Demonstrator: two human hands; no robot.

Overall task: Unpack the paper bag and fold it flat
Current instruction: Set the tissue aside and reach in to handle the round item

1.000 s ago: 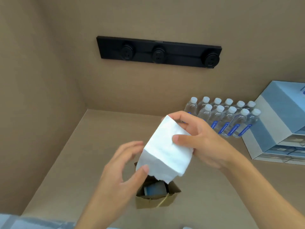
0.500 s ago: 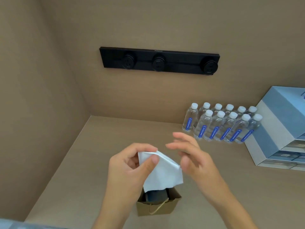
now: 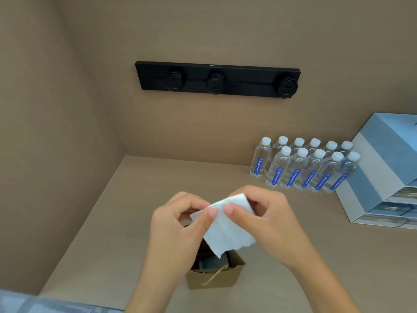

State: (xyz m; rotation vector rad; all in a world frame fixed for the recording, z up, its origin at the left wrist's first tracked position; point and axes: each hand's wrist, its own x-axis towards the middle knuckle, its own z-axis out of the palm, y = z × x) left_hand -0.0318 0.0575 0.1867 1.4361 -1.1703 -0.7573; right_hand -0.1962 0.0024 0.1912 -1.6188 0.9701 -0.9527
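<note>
A black power strip (image 3: 217, 80) with three round sockets is fixed to the tan back wall (image 3: 225, 30). On the tan desk (image 3: 338, 256), at the far right against the wall, clear water bottles (image 3: 302, 170) with white caps and blue labels stand upright in two rows. Just beside them on the right sits a blue and white drawer box (image 3: 381, 172).
</note>
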